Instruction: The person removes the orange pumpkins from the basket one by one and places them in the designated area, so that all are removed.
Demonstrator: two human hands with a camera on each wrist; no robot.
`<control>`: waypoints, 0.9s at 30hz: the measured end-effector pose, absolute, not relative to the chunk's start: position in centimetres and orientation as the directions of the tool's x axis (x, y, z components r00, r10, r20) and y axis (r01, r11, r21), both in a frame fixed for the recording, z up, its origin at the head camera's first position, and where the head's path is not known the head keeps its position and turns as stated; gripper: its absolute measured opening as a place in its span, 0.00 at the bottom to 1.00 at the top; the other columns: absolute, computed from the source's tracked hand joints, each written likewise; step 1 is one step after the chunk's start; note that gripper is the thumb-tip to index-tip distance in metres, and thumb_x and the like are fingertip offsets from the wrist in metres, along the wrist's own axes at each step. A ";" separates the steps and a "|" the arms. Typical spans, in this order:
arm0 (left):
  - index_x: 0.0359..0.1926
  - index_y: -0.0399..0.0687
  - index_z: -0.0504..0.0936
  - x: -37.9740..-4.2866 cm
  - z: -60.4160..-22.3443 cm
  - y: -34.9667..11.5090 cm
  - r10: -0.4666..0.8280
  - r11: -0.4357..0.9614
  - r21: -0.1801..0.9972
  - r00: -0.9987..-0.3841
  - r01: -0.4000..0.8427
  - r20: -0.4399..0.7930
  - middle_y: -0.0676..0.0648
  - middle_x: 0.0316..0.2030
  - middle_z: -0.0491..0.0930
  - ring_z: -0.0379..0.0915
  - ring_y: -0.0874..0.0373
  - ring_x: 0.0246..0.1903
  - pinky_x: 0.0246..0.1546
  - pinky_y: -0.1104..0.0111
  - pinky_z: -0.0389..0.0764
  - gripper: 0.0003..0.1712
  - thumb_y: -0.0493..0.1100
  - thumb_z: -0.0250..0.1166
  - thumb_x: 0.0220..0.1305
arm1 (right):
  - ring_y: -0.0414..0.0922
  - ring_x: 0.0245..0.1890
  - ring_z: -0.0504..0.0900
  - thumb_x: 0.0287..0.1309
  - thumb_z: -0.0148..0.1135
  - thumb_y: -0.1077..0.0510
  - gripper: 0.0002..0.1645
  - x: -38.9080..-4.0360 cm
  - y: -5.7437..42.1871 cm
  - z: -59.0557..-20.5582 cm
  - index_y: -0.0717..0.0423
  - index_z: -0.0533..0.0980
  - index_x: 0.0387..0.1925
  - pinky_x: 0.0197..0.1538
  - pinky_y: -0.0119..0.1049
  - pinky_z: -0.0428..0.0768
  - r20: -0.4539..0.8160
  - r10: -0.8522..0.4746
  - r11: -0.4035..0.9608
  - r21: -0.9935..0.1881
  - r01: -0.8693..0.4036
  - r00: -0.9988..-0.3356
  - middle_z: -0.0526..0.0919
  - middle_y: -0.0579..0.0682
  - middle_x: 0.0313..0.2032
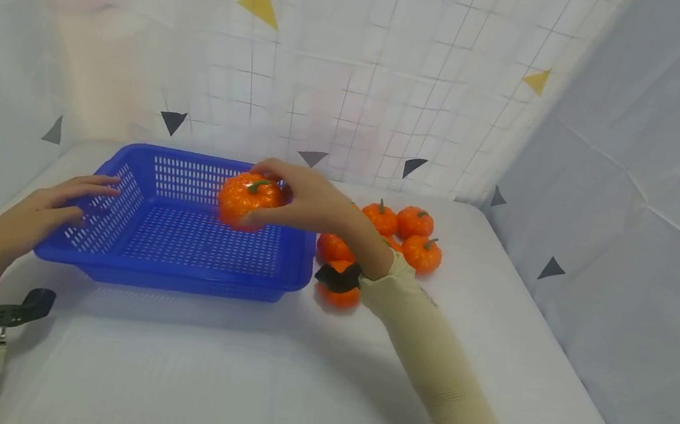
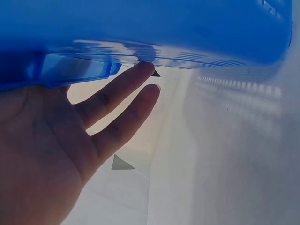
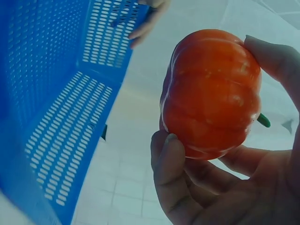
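Observation:
My right hand (image 1: 314, 201) grips a small orange pumpkin (image 1: 243, 197) with a green stem, up over the right part of a blue plastic basket (image 1: 173, 272). In the right wrist view, thumb and fingers hold the pumpkin (image 3: 211, 93) from opposite sides, apart from the basket wall (image 3: 70, 136). At the basket's left end is my left hand (image 1: 38, 218), its fingers extended over the rim. The left wrist view has those fingers (image 2: 126, 117) spread beside the basket's wall (image 2: 164, 28); firm contact is hard to tell. The basket's visible floor holds nothing.
Several more orange pumpkins (image 1: 421, 255) lie grouped on the white table (image 1: 209, 383) to the basket's right, partly hidden by my right forearm (image 1: 422, 327). White sheets (image 1: 364, 47) with triangle marks enclose the back and sides.

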State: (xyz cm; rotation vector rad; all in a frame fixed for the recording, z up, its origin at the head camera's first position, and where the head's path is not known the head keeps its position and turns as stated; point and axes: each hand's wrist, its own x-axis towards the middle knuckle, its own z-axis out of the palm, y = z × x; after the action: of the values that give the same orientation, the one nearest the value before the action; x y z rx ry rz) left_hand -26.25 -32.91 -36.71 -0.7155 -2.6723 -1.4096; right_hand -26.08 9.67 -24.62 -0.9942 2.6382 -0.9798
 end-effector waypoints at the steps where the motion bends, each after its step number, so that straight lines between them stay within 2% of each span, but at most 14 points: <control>1: 0.78 0.50 0.66 -26.3 -36.7 -32.9 0.376 0.485 0.773 -0.895 0.410 0.238 0.41 0.81 0.51 0.36 0.32 0.78 0.63 0.20 0.42 0.34 0.28 0.48 0.74 | 0.42 0.51 0.78 0.54 0.77 0.39 0.42 -25.8 10.2 -24.5 0.42 0.72 0.68 0.51 0.35 0.82 0.089 -0.630 0.563 -0.632 -0.533 -0.772 0.80 0.41 0.55; 5: 0.78 0.50 0.66 -26.3 -36.5 -32.9 0.370 0.493 0.772 -0.900 0.402 0.231 0.39 0.81 0.51 0.36 0.33 0.78 0.63 0.20 0.43 0.33 0.29 0.48 0.75 | 0.43 0.48 0.80 0.55 0.78 0.41 0.41 -24.9 12.1 -24.3 0.44 0.73 0.67 0.51 0.37 0.83 0.113 -0.606 0.564 -0.638 -0.525 -0.788 0.82 0.42 0.53; 9: 0.78 0.50 0.66 -26.2 -36.6 -32.9 0.376 0.495 0.768 -0.897 0.408 0.234 0.35 0.80 0.50 0.36 0.27 0.77 0.61 0.19 0.42 0.34 0.29 0.47 0.75 | 0.44 0.47 0.81 0.56 0.77 0.41 0.39 -24.4 13.9 -24.4 0.45 0.73 0.66 0.50 0.38 0.84 0.116 -0.593 0.571 -0.638 -0.517 -0.797 0.81 0.42 0.54; 15: 0.78 0.46 0.66 -25.9 -36.3 -32.8 0.373 0.506 0.764 -0.900 0.400 0.223 0.35 0.80 0.51 0.37 0.27 0.76 0.61 0.19 0.45 0.33 0.28 0.48 0.74 | 0.44 0.50 0.82 0.54 0.77 0.38 0.38 -23.8 16.6 -24.9 0.39 0.75 0.65 0.53 0.43 0.83 0.130 -0.568 0.553 -0.672 -0.493 -0.813 0.81 0.40 0.56; 20: 0.76 0.41 0.67 -25.8 -36.4 -32.7 0.384 0.505 0.756 -0.893 0.416 0.235 0.36 0.79 0.54 0.38 0.27 0.76 0.62 0.20 0.45 0.31 0.28 0.48 0.74 | 0.45 0.52 0.81 0.54 0.77 0.36 0.37 -23.1 18.2 -25.3 0.37 0.75 0.64 0.55 0.46 0.82 0.075 -0.530 0.579 -0.696 -0.425 -0.845 0.81 0.41 0.56; 24: 0.76 0.41 0.68 -25.9 -36.5 -32.7 0.394 0.498 0.753 -0.886 0.430 0.245 0.39 0.79 0.55 0.38 0.28 0.77 0.63 0.20 0.45 0.31 0.28 0.48 0.74 | 0.46 0.51 0.82 0.55 0.76 0.37 0.35 -22.6 19.4 -25.4 0.36 0.75 0.63 0.56 0.46 0.82 0.044 -0.513 0.588 -0.709 -0.389 -0.857 0.82 0.41 0.55; 27: 0.76 0.44 0.67 -26.0 -36.5 -32.9 0.387 0.503 0.755 -0.891 0.421 0.238 0.38 0.79 0.54 0.38 0.28 0.77 0.63 0.20 0.44 0.32 0.28 0.48 0.73 | 0.46 0.51 0.82 0.56 0.76 0.38 0.35 -22.5 20.4 -25.4 0.37 0.76 0.63 0.56 0.47 0.82 0.053 -0.510 0.592 -0.702 -0.396 -0.858 0.83 0.42 0.53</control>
State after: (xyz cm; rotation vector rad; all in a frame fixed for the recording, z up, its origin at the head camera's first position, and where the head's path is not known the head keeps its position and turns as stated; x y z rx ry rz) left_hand -25.97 -32.88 -36.46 -0.7231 -2.6903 -1.3676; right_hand -22.50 20.36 -25.42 -0.7632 2.6640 -1.1173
